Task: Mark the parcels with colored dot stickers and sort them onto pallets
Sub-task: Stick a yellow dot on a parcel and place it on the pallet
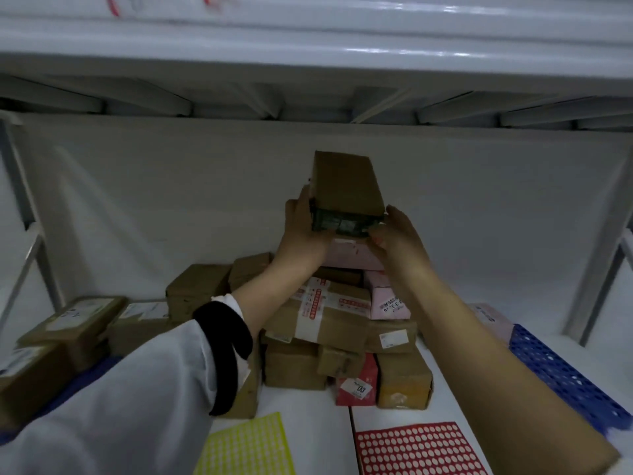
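In the head view, a brown box (346,186) is held up above the pile (322,323) of parcels at the back of the white table (308,426), clear of the parcels below it. The box is gripped at its near end from both sides. The left hand (301,231) is wrapped round the left edge, and the right hand (397,234) is curled on the right corner with the thumb raised along the side. No dot can be made out on the faces that show.

The step in hand is judged to be the picking of one parcel from the pile for marking. Two sticker sheets lie at the near edge, a yellow sheet (246,443) and just beside it a red sheet (414,450). A blue pallet (561,375) is seen at the right, and other parcels (72,323) are stacked at the left.

For the next move, the box would need to be brought down near the sheets and one hand freed so that a dot can be peeled. The label would have to be read first, and it cannot be read here.
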